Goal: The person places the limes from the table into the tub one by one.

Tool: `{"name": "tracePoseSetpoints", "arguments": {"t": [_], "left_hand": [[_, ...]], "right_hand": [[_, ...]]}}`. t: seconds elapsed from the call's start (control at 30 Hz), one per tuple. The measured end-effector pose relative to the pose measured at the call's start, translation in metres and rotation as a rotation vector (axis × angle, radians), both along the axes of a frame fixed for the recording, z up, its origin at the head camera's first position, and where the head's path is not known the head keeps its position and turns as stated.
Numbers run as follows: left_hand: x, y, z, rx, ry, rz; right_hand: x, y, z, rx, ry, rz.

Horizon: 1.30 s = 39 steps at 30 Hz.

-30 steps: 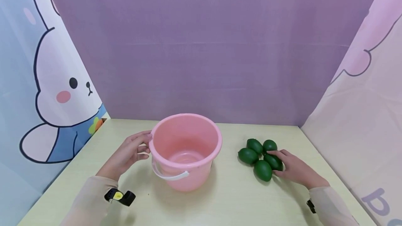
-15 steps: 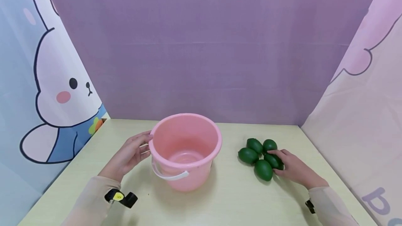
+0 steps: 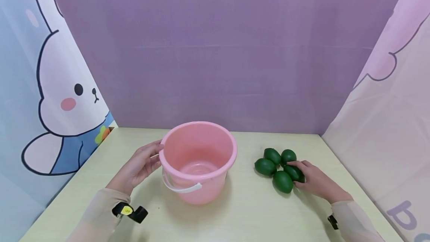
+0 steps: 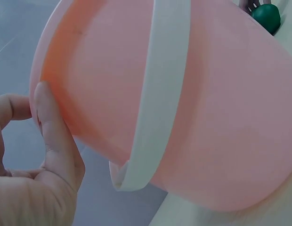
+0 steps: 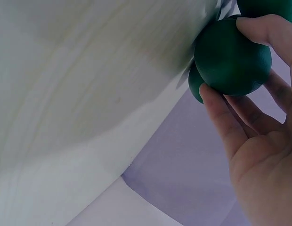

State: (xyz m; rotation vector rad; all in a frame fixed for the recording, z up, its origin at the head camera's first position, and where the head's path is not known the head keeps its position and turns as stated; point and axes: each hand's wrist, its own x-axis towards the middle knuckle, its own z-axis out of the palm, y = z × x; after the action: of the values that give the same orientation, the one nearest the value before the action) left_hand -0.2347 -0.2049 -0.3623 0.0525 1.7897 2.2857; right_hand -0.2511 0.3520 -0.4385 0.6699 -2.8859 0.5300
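A pink bucket (image 3: 201,152) stands upright on the table, its inside bare and its white handle (image 3: 183,188) hanging down at the front. At its left side my left hand (image 3: 140,166) pinches the rim; in the left wrist view the thumb (image 4: 54,117) lies against the outer wall just under the rim. Several green limes lie in a cluster to the right of the bucket. My right hand (image 3: 317,183) grips the rightmost lime (image 3: 296,174) between thumb and fingers. In the right wrist view that lime (image 5: 231,59) sits in the curled fingers, close to the tabletop.
Touching or near the held lime are a front lime (image 3: 283,182), a left lime (image 3: 265,167) and two at the back. The pale table (image 3: 248,212) ends at a purple backdrop (image 3: 218,55). Printed curtains (image 3: 396,122) flank both sides.
My left fingers have drawn in closer on the bucket's rim. The held lime and the front lime have shifted slightly to the right. The bucket has hardly moved.
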Motion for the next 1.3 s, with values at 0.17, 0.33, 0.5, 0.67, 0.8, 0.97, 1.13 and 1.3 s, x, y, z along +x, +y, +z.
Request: {"name": "tracePoseSetpoints", "arguments": {"t": [0.17, 0.33, 0.5, 0.67, 0.8, 0.97, 1.13, 1.3], "left_hand": [[0.000, 0.000, 0.000, 0.006, -0.002, -0.005], [0.001, 0.001, 0.001, 0.017, -0.010, -0.005], [0.001, 0.001, 0.001, 0.028, -0.004, -0.015], [0.002, 0.001, 0.001, 0.029, -0.004, -0.013], [0.001, 0.001, 0.001, 0.026, -0.006, -0.012], [0.002, 0.001, 0.001, 0.026, -0.004, -0.008], [0.001, 0.001, 0.000, 0.028, -0.006, -0.008], [0.001, 0.001, 0.000, 0.024, -0.013, 0.002]], "right_hand": [[0.000, 0.002, 0.002, 0.007, 0.011, -0.003], [-0.002, 0.004, 0.004, 0.008, 0.032, 0.005], [0.000, 0.003, 0.008, 0.007, 0.061, 0.029], [0.001, 0.003, 0.012, 0.009, 0.083, 0.030], [0.002, 0.002, 0.015, 0.007, 0.102, 0.040], [0.003, 0.001, 0.021, 0.002, 0.123, 0.051], [0.005, 0.000, 0.025, -0.008, 0.144, 0.059], [0.006, 0.000, 0.028, -0.012, 0.147, 0.062]]}}
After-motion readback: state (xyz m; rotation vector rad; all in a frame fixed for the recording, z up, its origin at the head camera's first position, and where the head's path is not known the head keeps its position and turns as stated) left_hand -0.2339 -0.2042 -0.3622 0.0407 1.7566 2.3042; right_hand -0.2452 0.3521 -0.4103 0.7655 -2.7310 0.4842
